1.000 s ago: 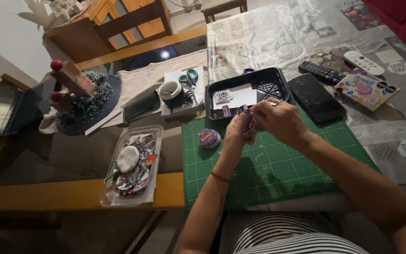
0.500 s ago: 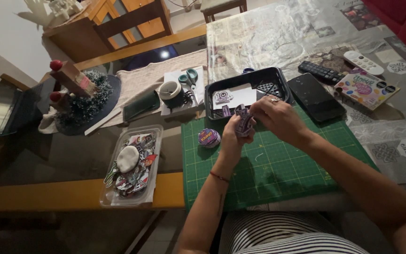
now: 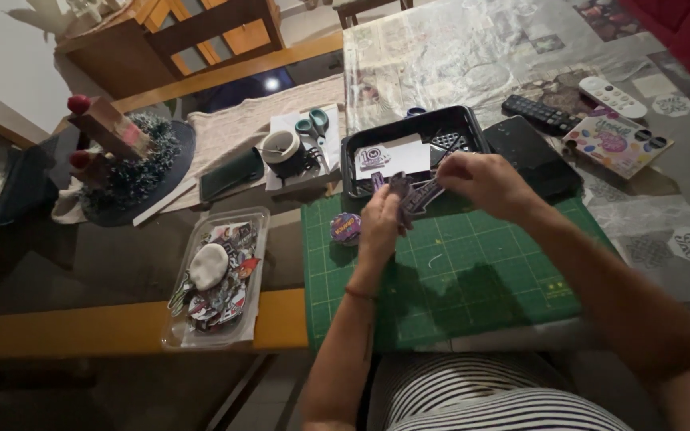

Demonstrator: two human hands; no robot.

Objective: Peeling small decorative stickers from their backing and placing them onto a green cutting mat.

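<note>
Low in the frame's middle, both hands meet over the green mat (image 3: 473, 279): the left hand (image 3: 381, 227) and right hand (image 3: 485, 183) pinch one dark sticker (image 3: 417, 194) between them. A round sticker (image 3: 346, 228) lies beside them; many fill the clear tray (image 3: 259, 219) at left, few the black tray (image 3: 353, 148) beyond.

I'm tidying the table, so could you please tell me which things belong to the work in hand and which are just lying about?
In use: purple cutout, left hand, right hand, green cutting mat, black tray.

Lying about: remote control, scissors, tape roll, clear container of cutouts.
</note>
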